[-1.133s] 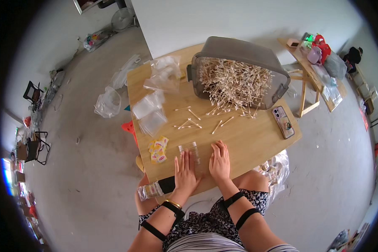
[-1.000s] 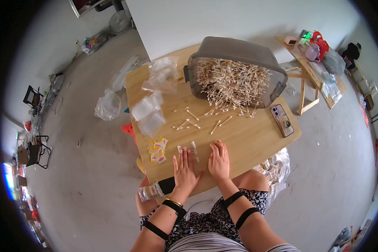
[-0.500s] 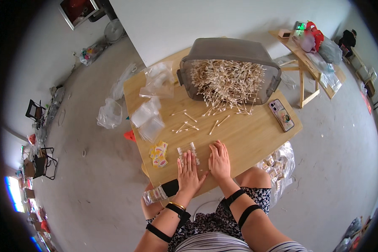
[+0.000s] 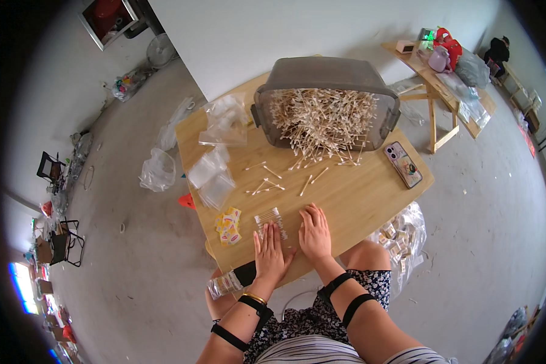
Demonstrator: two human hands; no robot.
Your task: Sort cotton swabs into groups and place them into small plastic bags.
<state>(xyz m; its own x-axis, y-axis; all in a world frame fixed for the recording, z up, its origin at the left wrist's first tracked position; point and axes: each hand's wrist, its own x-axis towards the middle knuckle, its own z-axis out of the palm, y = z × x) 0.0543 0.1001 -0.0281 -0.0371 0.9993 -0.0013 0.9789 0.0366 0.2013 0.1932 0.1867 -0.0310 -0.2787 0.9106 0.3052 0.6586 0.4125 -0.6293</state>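
My left hand point(image 4: 271, 255) lies flat with its fingers stretched forward over a row of white-tipped cotton swabs point(image 4: 268, 215). The swabs lie side by side and show beyond my fingertips and along the hand's right edge; my palm and fingers hide the rest. Just to the right, my right hand point(image 4: 315, 235) rests palm down on the wooden table point(image 4: 358, 200), fingers extended and nothing seen in them. Small yellow-and-white printed slips point(image 4: 228, 225) are piled left of the swab row. Several loose cotton swabs point(image 4: 265, 187) lie scattered farther up the table.
A grey translucent bin point(image 4: 321, 71) lies on its side at the back, swabs spilling out. Clear plastic bags point(image 4: 211, 176) lie at the left, a phone point(image 4: 403, 165) at the right edge. A bag of small packs point(image 4: 400, 242) is beside my knee; a second table point(image 4: 437, 71) stands far right.
The whole view has shifted slightly. Both hands keep their places on the table, with the left one still over the swab row.
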